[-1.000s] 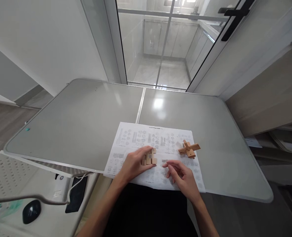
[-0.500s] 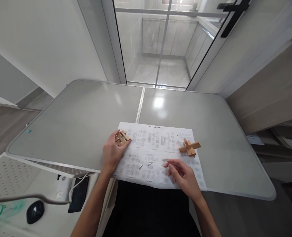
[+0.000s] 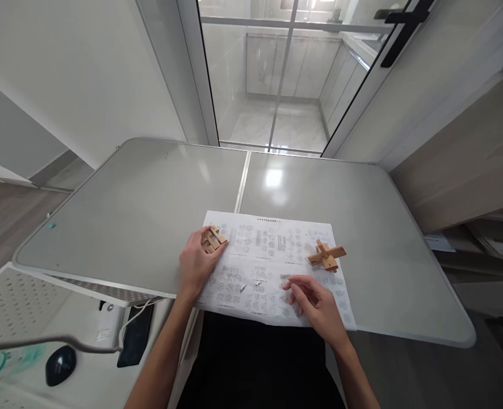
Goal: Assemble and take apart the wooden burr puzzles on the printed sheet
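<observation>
My left hand [image 3: 196,258] is closed around a light wooden interlocking puzzle [image 3: 213,240], thumb and fingers at its sides, at the left edge of a printed instruction sheet [image 3: 251,258]. Part of that puzzle is hidden by the hand. On the sheet's lower right rests my right hand [image 3: 313,304], its fingers loosely bent and apart, with nothing visible in them. Beyond it, a second wooden puzzle [image 3: 327,255], cross-shaped with bars sticking out, lies on the sheet's right side. Two small whitish bits [image 3: 243,288] lie on the sheet between my hands.
The sheet lies at the front of a grey folding table [image 3: 175,187] with a central seam. At lower left, a white shelf carries a black mouse [image 3: 61,365], a dark phone-like slab [image 3: 135,336] and a cable. A glass door [image 3: 277,74] stands behind the table.
My left hand and the puzzle in it have shifted very slightly right, and the puzzle looks a little turned. The right hand and the cross-shaped puzzle have stayed put.
</observation>
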`<action>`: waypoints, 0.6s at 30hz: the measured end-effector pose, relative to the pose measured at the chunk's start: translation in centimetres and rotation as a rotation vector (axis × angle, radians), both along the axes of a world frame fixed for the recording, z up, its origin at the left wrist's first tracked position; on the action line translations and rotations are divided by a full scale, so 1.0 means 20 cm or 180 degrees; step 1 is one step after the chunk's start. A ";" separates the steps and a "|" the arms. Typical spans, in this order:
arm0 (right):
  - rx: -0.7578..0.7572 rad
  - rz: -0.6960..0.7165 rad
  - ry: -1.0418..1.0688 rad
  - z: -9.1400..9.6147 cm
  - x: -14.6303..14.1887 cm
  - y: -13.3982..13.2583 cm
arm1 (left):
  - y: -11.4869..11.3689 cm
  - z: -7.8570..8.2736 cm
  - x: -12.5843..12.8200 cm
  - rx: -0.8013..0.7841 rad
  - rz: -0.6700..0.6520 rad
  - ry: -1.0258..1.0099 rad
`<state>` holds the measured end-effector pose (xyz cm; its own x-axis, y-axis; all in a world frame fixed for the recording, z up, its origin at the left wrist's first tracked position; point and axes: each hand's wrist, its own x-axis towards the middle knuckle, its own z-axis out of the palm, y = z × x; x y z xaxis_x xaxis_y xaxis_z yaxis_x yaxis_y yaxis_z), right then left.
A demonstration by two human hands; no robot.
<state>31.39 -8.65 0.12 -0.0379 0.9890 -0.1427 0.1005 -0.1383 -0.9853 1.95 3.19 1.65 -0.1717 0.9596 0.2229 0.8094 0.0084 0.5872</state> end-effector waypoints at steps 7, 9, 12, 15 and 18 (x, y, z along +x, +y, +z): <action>-0.0031 -0.0035 0.0003 0.00 0.00 0.00 | 0.00 0.00 0.00 -0.0027 -0.0013 -0.0010; -0.0034 -0.0043 0.0009 0.00 0.00 0.00 | 0.00 0.00 0.00 -0.0030 -0.0009 -0.0013; -0.0031 -0.0034 0.0048 0.01 0.00 0.00 | 0.00 0.01 0.00 -0.0031 -0.0005 -0.0011; -0.0037 -0.0054 0.0114 0.02 0.00 0.00 | 0.00 0.01 0.01 -0.0040 -0.0008 -0.0011; -0.0052 -0.0134 0.0201 0.03 0.00 0.01 | 0.00 0.01 0.01 -0.0054 -0.0006 -0.0012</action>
